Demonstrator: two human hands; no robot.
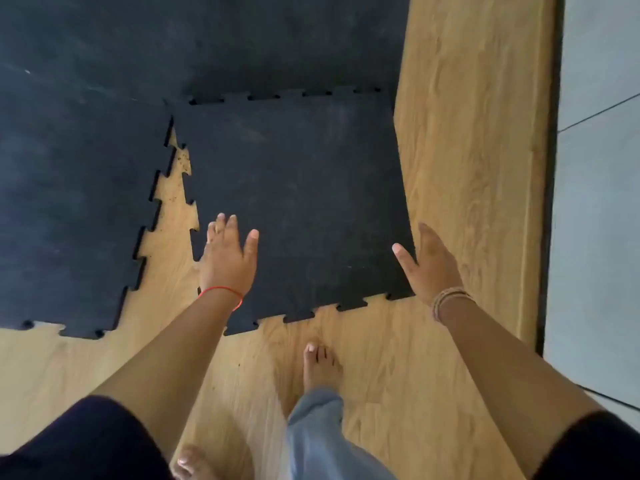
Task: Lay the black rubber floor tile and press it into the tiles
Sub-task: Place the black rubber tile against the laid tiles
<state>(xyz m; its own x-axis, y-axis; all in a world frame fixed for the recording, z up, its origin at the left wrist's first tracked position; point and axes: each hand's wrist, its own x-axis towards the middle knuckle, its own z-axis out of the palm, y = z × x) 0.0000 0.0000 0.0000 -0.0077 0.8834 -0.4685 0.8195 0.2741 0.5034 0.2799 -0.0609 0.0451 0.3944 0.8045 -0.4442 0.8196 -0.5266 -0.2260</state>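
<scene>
Nearest are two bare feet (320,363) on the wood floor (450,168), planted just short of the tile (298,202) so the person can lean over it. Both arms reach forward and down. The left hand (228,258) is spread, fingers loosely apart, over the tile's near left corner, a red thread at the wrist. The right hand (429,265) is open too, thumb stretched across the near right corner and palm along the straight right edge, bangles on the wrist. Neither is pinching anything. I cannot tell whether the palms bear on the rubber or float just over it.

The tile lies flat on the floor but skewed. Its far toothed edge meets the back mats (207,46), where the teeth seem roughly meshed. Its left edge stands away from the left mat (69,202), leaving a wedge of bare wood that widens toward the person. The hands sit at the near corners, I judge, because that end needs swinging left before the teeth can be pressed home.
</scene>
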